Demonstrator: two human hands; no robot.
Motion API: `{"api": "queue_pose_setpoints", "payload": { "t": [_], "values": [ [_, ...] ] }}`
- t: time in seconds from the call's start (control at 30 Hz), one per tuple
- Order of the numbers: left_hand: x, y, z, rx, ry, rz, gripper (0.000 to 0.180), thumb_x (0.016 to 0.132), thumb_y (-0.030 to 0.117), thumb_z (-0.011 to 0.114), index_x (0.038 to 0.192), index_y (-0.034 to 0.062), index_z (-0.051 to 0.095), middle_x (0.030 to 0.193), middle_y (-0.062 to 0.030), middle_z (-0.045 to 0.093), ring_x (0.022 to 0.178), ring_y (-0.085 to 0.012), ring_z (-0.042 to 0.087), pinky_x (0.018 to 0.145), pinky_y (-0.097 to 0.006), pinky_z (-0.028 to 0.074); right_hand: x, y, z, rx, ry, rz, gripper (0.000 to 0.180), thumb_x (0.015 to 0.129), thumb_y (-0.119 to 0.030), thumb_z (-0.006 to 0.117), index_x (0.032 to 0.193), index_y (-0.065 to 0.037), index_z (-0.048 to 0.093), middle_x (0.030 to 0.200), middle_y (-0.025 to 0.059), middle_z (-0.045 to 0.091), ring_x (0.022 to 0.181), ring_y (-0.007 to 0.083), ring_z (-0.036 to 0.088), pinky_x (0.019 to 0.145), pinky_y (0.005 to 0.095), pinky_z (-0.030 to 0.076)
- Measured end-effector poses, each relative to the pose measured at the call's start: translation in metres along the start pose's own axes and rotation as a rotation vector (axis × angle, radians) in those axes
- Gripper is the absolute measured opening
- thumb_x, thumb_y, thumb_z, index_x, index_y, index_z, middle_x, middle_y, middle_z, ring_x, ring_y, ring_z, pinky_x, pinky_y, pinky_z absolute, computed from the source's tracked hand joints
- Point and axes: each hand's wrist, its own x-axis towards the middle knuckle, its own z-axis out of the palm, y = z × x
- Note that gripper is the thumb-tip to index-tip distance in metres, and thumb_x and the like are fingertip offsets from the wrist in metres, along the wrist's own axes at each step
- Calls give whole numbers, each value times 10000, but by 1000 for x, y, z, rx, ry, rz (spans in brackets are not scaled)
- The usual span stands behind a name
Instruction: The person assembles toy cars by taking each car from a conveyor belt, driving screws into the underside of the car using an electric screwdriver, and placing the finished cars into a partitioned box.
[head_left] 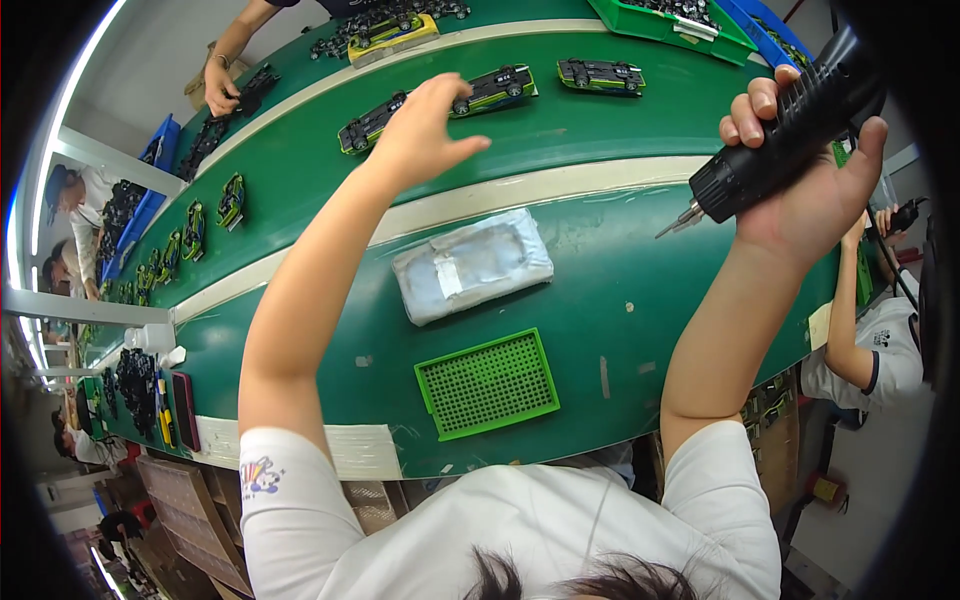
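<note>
My left hand (422,130) reaches out over the green belt with its fingers spread, holding nothing. It hovers between two toy car chassis, one dark and green (370,123) just to its left and another (495,90) just to its right. My right hand (815,185) is raised at the right and grips a black electric screwdriver (790,140), whose bit points down and left toward the table. A third chassis (601,73) lies further right on the belt.
A grey taped pad (472,265) and a green perforated tray (488,384) lie on the green table in front of me. Green and blue bins (672,22) stand at the far right. Another person's hand (220,88) works across the belt; more chassis (192,230) line its left side.
</note>
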Motion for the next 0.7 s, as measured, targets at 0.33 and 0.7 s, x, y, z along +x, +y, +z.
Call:
{"api": "queue_pose_setpoints", "payload": {
  "t": [0.33, 0.7],
  "values": [
    [75, -52, 63, -62, -232, -177, 547, 703, 295, 841, 1094, 55, 542, 1036, -165, 661, 990, -366, 636, 860, -431, 514, 0, -2, 7, 2, 87, 19, 773, 822, -658, 537, 1147, 42, 520, 895, 118, 489, 728, 195, 450, 698, 328, 369],
    [-77, 74, -42, -251, -137, -133, 435, 713, 179, 835, 1028, 29, 575, 987, -151, 630, 927, -333, 606, 824, -392, 502, -23, -1, -157, 84, 84, 127, 841, 785, -703, 531, 1196, 31, 513, 915, 108, 501, 733, 188, 466, 701, 330, 383]
  ]
}}
